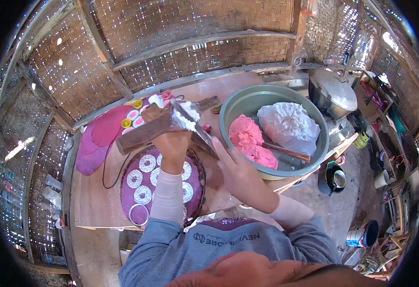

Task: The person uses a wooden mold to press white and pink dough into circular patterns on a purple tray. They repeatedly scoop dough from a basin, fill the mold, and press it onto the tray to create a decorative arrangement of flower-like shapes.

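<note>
A dark wooden tool [145, 132], like a hinged press with crossing arms, is held up above the table. Gripping it from below, my left hand [172, 146] has its fingers largely hidden by the wood. White dough [185, 116] is heaped and smeared over the tool's middle. My right hand [235, 172] is beside the tool's lower right arm, fingers stretched out; whether they touch the wood is unclear. Beneath the tool lies a round tray [129, 193] covered in purple cloth, bearing several white rings of piped dough [143, 195] and a thin pale hoop [138, 215].
A large green-grey basin [226, 115] holds pink dough [245, 134], white dough [288, 126] and a wooden stick [286, 149]. Purple and pink cloths [109, 126] and small yellow cups [126, 123] sit at back left. Behind the basin stands a big lidded metal pot [332, 93].
</note>
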The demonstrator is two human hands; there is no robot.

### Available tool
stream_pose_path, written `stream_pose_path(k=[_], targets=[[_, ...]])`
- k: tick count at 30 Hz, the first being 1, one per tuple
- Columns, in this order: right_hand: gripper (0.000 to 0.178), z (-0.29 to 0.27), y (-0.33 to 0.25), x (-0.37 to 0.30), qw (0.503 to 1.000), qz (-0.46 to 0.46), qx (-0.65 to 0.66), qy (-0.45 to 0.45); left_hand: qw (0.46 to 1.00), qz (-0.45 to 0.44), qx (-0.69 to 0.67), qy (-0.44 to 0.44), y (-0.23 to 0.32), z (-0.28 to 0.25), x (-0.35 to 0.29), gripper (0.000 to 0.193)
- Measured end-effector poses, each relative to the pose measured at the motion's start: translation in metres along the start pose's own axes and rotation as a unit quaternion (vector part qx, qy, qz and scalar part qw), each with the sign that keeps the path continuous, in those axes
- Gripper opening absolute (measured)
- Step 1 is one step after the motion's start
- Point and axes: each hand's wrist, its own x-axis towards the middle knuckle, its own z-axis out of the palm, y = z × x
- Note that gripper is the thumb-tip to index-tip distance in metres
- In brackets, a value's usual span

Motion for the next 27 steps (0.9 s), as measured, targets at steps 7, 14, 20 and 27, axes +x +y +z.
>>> stream_pose_path(k=[7, 14, 20, 27], targets=[[0.036, -0.058, 0.028, -0.009, 0.998, 0.047, 0.037, 0.012, 0.789, -0.228, -0.57, -0.015, -0.006, -0.012, -0.001, 0.033], [0.029, -0.038, 0.034, -0.005, 0.993, 0.077, 0.065, 0.055, 0.992, 0.073, -0.09, 0.044, -0.009, 0.038, -0.014, 0.03], [0.03, -0.04, 0.038, -0.024, 0.995, 0.045, 0.067, 0.052, 0.997, 0.068, 0.025, 0.023, -0.021, 0.036, -0.015, 0.024], [0.024, -0.112, 0.085, -0.038, 1.0, 0.022, -0.007, 0.005, 0.937, -0.158, -0.306, 0.056, -0.023, 0.025, -0.003, 0.022]])
